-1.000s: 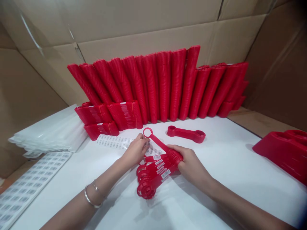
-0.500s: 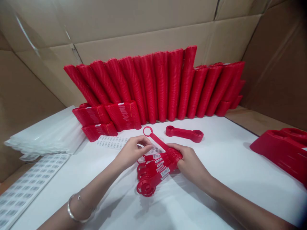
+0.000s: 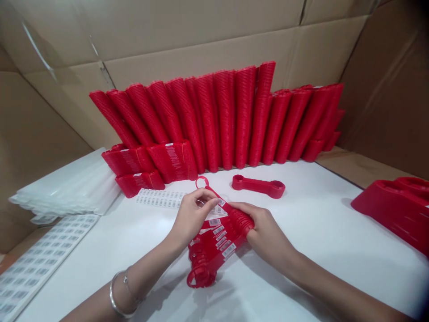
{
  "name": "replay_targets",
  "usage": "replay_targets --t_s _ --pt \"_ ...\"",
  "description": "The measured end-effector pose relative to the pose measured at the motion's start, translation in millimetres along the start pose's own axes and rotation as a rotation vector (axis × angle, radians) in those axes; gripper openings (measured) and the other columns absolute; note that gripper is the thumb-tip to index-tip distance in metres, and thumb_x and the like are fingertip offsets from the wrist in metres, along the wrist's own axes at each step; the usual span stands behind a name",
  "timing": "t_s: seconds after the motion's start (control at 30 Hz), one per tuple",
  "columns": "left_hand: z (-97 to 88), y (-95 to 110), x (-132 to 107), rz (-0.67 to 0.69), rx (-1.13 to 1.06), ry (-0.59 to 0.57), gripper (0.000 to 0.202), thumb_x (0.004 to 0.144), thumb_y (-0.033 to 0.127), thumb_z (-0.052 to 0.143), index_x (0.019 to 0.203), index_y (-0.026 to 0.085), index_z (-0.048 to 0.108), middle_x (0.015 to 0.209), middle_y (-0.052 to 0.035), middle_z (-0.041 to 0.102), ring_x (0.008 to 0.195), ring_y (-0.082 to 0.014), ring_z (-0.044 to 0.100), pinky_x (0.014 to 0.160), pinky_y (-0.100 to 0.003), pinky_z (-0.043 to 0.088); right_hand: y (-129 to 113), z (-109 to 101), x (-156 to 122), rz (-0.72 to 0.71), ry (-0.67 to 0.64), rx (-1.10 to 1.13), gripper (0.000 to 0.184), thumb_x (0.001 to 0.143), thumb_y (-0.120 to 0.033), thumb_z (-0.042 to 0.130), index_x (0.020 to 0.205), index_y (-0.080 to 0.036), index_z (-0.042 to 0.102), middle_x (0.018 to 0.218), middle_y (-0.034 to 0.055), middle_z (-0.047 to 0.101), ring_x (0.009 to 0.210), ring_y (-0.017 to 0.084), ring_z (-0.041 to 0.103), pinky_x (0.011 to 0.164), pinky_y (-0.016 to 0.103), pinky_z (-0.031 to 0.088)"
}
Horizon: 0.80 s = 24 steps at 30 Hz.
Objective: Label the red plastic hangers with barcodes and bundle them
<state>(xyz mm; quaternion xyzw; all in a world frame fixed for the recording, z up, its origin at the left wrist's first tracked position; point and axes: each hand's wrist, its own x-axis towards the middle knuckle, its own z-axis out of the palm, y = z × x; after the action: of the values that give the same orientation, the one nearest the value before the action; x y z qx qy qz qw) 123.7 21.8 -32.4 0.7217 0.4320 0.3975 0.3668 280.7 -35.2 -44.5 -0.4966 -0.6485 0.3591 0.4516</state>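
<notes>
My right hand (image 3: 268, 232) is closed around one end of a fanned bundle of flat red plastic pieces (image 3: 214, 250); several carry small white barcode labels. My left hand (image 3: 194, 214) pinches at the topmost red piece (image 3: 214, 192), whose ring end points away from me; what is between the fingertips is too small to make out. A strip of barcode labels (image 3: 161, 199) lies just beyond my left hand on the white table (image 3: 321, 232).
One loose red piece (image 3: 258, 185) lies behind the bundle. Tall leaning stacks of red pieces (image 3: 217, 120) line the cardboard wall, with banded bundles (image 3: 150, 158) at left. Clear bags (image 3: 67, 188) and label sheets (image 3: 36, 264) are far left. More red pieces (image 3: 395, 210) are at right.
The fanned bundle has tilted and swung slightly toward me on the left. My left hand has moved onto the top piece, fingertips pressed near its middle.
</notes>
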Motion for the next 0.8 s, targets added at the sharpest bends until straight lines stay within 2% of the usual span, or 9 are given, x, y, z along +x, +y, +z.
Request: replay_targets --t_s 0.13,0.33,0.4,0.5,0.57,0.63,0.7,0.73,0.8 --pt "2.5 -1.3 -2.4 0.113 0.139 0.037 0.011 0.080 0.026 0.054 0.075 0.017 0.058 0.075 -0.0006 0.060 0.071 -0.0133 0.054 0.067 -0.025 0.041 0.7 -0.1 -1.8 -0.034 0.006 -0.044 0.067 0.056 0.006 0.034 0.111 -0.024 0.059 0.105 0.0019 0.063 0.091 0.016 0.059 0.077 0.028 0.047" --pt "3.7 -5.7 -5.0 0.386 0.560 0.059 0.014 0.086 0.025 0.043 0.080 0.017 0.054 0.081 -0.0034 0.056 0.079 -0.0169 0.048 0.073 -0.030 0.039 2.1 -0.5 -3.3 -0.122 -0.015 -0.106 0.065 0.060 0.007 0.037 0.114 -0.026 0.057 0.106 0.0019 0.062 0.091 0.016 0.058 0.078 0.028 0.047" --pt "-1.9 -6.5 -1.5 0.428 0.651 0.081 0.017 0.086 0.030 0.043 0.090 0.017 0.054 0.092 -0.0067 0.055 0.088 -0.0197 0.047 0.078 -0.034 0.038 2.4 -1.2 -3.0 -0.140 -0.022 -0.105 0.063 0.063 0.006 0.038 0.114 -0.025 0.056 0.107 0.0025 0.062 0.092 0.017 0.058 0.078 0.029 0.047" --pt "-19.2 -2.9 6.1 0.461 0.717 0.114 0.041 0.078 0.043 0.054 0.111 0.020 0.050 0.113 -0.0105 0.050 0.104 -0.0248 0.042 0.088 -0.039 0.033 2.6 -3.0 -2.6 -0.136 -0.051 -0.119 0.061 0.064 0.005 0.039 0.114 -0.025 0.057 0.103 0.0030 0.062 0.089 0.018 0.058 0.076 0.030 0.047" --pt "-32.8 3.4 8.4 0.462 0.760 -0.056 0.041 0.075 0.046 0.057 0.108 0.022 0.055 0.105 -0.0079 0.056 0.098 -0.0243 0.048 0.087 -0.038 0.032 2.2 -4.9 -2.3 -0.139 -0.104 -0.148 0.059 0.065 0.005 0.040 0.113 -0.026 0.057 0.098 0.0026 0.063 0.085 0.018 0.059 0.074 0.030 0.047" --pt "-43.3 10.6 5.8 0.394 0.778 -0.337 0.025 0.080 0.043 0.050 0.088 0.022 0.063 0.081 -0.0036 0.062 0.079 -0.0198 0.054 0.076 -0.032 0.035 1.7 -7.0 -1.5 -0.172 -0.160 -0.183 0.056 0.068 0.003 0.043 0.113 -0.027 0.057 0.097 0.0025 0.063 0.085 0.017 0.058 0.075 0.030 0.047" --pt "-47.9 15.9 -1.8 0.287 0.745 -0.544 0.030 0.086 0.037 0.042 0.074 0.021 0.063 0.066 -0.0016 0.061 0.064 -0.0160 0.054 0.062 -0.026 0.035 2.2 -8.8 0.0 -0.215 -0.213 -0.216 0.051 0.071 0.000 0.045 0.113 -0.026 0.057 0.097 0.0030 0.062 0.087 0.017 0.057 0.076 0.030 0.046" --pt "-48.0 17.2 -6.9 0.241 0.714 -0.595 0.034 0.087 0.036 0.038 0.071 0.020 0.063 0.064 -0.0013 0.061 0.060 -0.0152 0.053 0.058 -0.025 0.034 3.2 -9.3 0.9 -0.232 -0.238 -0.228 0.048 0.073 -0.003 0.046 0.114 -0.026 0.056 0.097 0.0034 0.062 0.087 0.017 0.057 0.076 0.030 0.046" --pt "-44.4 16.9 -18.5 0.175 0.628 -0.582 0.036 0.087 0.039 0.035 0.072 0.021 0.062 0.064 -0.0013 0.061 0.058 -0.0150 0.053 0.055 -0.024 0.034 7.2 -9.0 2.9 -0.255 -0.276 -0.239 0.044 0.076 -0.006 0.047 0.114 -0.026 0.056 0.097 0.0040 0.062 0.086 0.017 0.058 0.075 0.030 0.047"
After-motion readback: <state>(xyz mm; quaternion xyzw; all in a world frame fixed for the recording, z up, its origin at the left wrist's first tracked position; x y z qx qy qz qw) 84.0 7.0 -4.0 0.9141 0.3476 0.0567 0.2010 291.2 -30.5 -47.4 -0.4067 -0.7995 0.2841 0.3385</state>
